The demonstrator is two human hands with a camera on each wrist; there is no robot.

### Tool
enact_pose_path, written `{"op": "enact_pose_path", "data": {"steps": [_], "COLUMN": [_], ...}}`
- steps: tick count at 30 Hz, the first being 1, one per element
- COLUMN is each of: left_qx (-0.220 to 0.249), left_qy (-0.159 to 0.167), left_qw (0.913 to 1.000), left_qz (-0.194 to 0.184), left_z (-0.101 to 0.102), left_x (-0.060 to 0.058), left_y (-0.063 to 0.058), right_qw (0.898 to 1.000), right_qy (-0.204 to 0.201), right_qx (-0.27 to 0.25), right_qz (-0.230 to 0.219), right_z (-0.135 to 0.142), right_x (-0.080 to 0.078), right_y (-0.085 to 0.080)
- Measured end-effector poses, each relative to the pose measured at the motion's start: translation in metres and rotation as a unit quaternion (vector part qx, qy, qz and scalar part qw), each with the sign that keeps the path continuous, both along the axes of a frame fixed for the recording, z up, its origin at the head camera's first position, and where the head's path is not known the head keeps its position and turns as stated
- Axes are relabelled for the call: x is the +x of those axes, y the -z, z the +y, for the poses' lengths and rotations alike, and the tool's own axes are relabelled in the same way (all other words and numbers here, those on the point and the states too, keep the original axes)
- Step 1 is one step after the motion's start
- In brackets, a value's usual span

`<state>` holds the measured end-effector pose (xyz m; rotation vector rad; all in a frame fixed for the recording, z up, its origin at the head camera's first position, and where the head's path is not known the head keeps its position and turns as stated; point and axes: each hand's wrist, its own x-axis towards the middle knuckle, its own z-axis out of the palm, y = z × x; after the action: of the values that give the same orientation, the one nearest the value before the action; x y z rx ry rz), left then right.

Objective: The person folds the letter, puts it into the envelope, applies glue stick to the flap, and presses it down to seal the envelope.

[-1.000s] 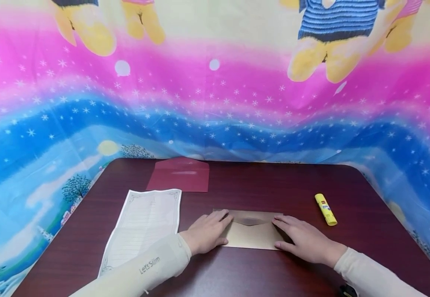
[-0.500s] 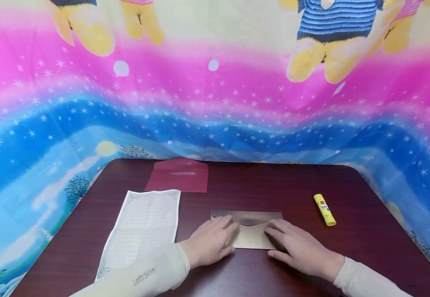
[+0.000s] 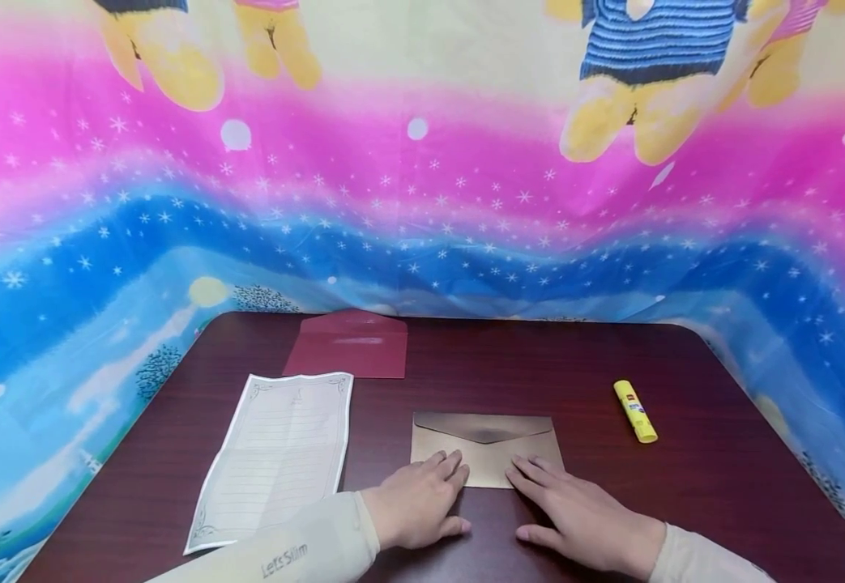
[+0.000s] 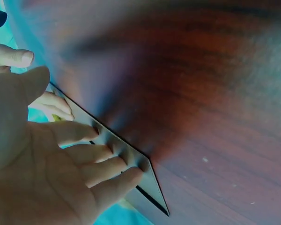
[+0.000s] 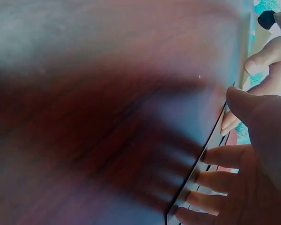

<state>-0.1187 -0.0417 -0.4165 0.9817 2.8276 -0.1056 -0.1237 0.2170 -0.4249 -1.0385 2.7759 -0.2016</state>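
A gold envelope (image 3: pixel 486 457) lies on the table with its pointed flap folded down on the far side. My left hand (image 3: pixel 422 498) rests its fingertips on the envelope's near left part, fingers extended and thumb off the paper. On the near right part rest the fingertips of my right hand (image 3: pixel 582 514), its thumb also off the near edge. The left wrist view shows straight fingers of the left hand (image 4: pixel 75 164) touching the envelope (image 4: pixel 152 187). Straight fingers of the right hand (image 5: pixel 229 183) touch the envelope (image 5: pixel 203 161) in the right wrist view.
A lined sheet with a decorative border (image 3: pixel 276 453) lies left of the envelope, partly under the left sleeve. Toward the back left is a red envelope (image 3: pixel 349 348) with its flap raised. A yellow glue stick (image 3: pixel 636 411) lies at the right. A patterned cloth (image 3: pixel 422 202) hangs behind the table.
Both hands have slid toward me from the envelope's sides and flap to its near part, uncovering the flap. The envelope stays nearly in place.
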Motion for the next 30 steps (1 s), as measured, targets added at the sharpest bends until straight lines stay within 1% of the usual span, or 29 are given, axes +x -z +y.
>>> {"op": "enact_pose_path", "data": {"steps": [5, 8, 12, 15, 20, 26, 30], "left_qx": [-0.004, -0.009, -0.008, 0.0, 0.005, 0.024, 0.037], "left_qy": [0.0, -0.003, -0.011, -0.015, -0.027, -0.048, -0.064], "left_qw": [1.0, 0.9999, 0.9999, 0.9999, 0.9995, 0.9979, 0.9962], "left_qz": [0.007, 0.007, 0.001, -0.009, -0.016, -0.035, -0.046], "left_z": [0.003, 0.005, 0.008, 0.01, 0.012, 0.015, 0.016], "left_x": [-0.005, -0.01, -0.02, -0.029, -0.042, -0.057, -0.068], "left_y": [0.0, -0.001, -0.001, -0.002, -0.004, -0.005, -0.003], "right_qw": [1.0, 1.0, 0.999, 0.999, 0.997, 0.995, 0.994], "right_qy": [0.001, 0.011, 0.03, 0.04, 0.059, 0.086, 0.097], "right_qx": [-0.016, -0.02, -0.024, -0.028, -0.029, -0.035, -0.04], "right_qz": [0.009, 0.002, -0.012, -0.021, -0.029, -0.026, -0.013], "right_z": [-0.003, -0.006, -0.009, -0.01, -0.013, -0.017, -0.019], "right_x": [-0.006, -0.012, -0.022, -0.032, -0.046, -0.063, -0.072], "right_y": [-0.002, -0.003, -0.004, -0.004, -0.003, -0.002, -0.001]}}
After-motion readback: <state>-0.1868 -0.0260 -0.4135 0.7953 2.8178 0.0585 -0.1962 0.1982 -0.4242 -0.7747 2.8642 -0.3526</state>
